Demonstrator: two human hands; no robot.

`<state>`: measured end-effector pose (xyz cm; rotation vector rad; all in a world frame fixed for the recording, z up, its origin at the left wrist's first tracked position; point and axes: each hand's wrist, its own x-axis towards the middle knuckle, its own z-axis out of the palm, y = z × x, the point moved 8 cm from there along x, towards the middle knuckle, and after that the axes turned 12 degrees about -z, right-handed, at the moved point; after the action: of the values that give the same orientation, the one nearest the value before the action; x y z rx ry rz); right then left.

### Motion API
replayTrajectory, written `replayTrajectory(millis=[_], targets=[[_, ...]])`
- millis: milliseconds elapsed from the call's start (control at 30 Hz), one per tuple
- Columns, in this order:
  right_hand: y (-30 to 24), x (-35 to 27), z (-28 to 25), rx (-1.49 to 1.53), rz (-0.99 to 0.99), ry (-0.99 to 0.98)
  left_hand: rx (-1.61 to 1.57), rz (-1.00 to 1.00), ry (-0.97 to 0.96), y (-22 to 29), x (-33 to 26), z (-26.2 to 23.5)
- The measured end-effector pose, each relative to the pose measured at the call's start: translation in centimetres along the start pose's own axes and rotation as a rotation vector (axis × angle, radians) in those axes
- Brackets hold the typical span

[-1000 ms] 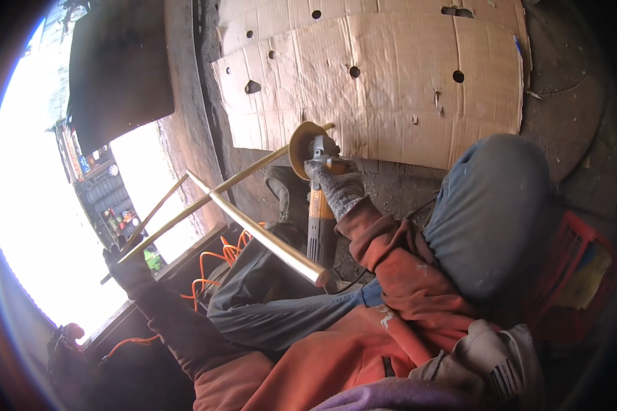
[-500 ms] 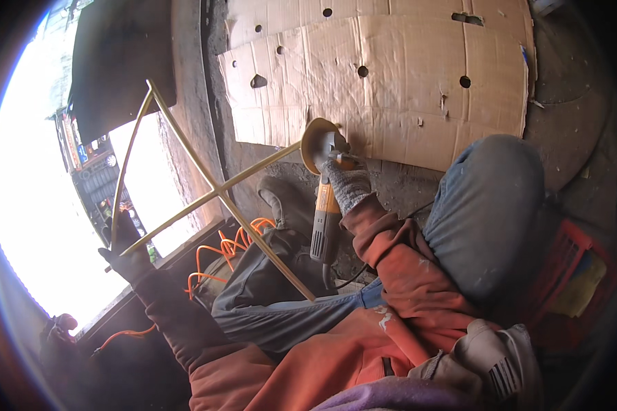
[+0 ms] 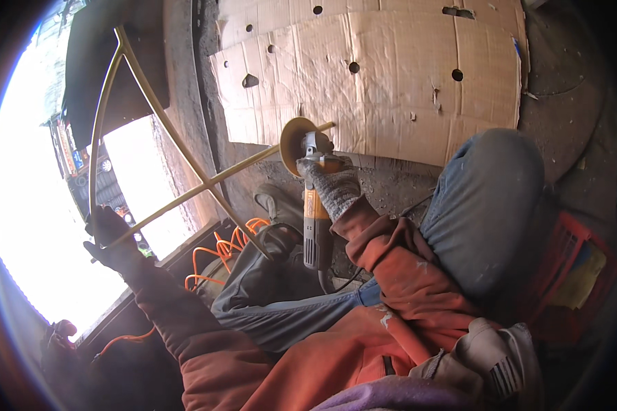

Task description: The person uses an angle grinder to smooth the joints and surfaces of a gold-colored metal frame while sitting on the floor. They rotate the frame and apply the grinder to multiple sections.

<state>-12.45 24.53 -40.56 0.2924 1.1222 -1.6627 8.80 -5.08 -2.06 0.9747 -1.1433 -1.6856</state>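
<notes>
My gloved right hand wraps round an orange and grey angle grinder, whose body points down toward my leg. Its round yellowish disc lies against the long bar of a brass-coloured metal frame, and the bar's tip shows just beyond the disc. That frame is made of thin crossed bars with a curved piece joined at a pointed top. At the frame's lower left corner, my dark-gloved left hand grips the metal frame, its thumb side against the bright background.
Flattened cardboard with punched holes lies ahead. A coiled orange hose is beside my leg, near my shoe. To the right stands a red plastic crate. A dark panel hangs at the upper left.
The metal frame has shifted up and left and turned somewhat, with my left hand moving along. My right hand and the grinder have moved slightly left; the bar's tip now shows past the disc.
</notes>
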Motion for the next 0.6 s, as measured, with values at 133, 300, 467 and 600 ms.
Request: replayTrajectory(millis=[133, 300, 467, 600], targets=[[-0.4, 0.4, -1.4, 0.012, 0.036, 0.108, 0.006, 0.157, 0.344, 0.9, -1.3, 0.8], [0.0, -0.7, 0.0, -0.026, 0.007, 0.023, -0.109, -0.005, 0.017, 0.1, 1.0, 2.1], [0.2, 0.2, -0.8, -0.066, 0.039, 0.060, -0.954, -0.276, 0.008, 5.2, 3.7, -7.2], [-1.1, -0.9, -0.2, 0.061, 0.074, 0.031, -0.256, -0.438, -0.355, 2.4, 2.7, -1.5]])
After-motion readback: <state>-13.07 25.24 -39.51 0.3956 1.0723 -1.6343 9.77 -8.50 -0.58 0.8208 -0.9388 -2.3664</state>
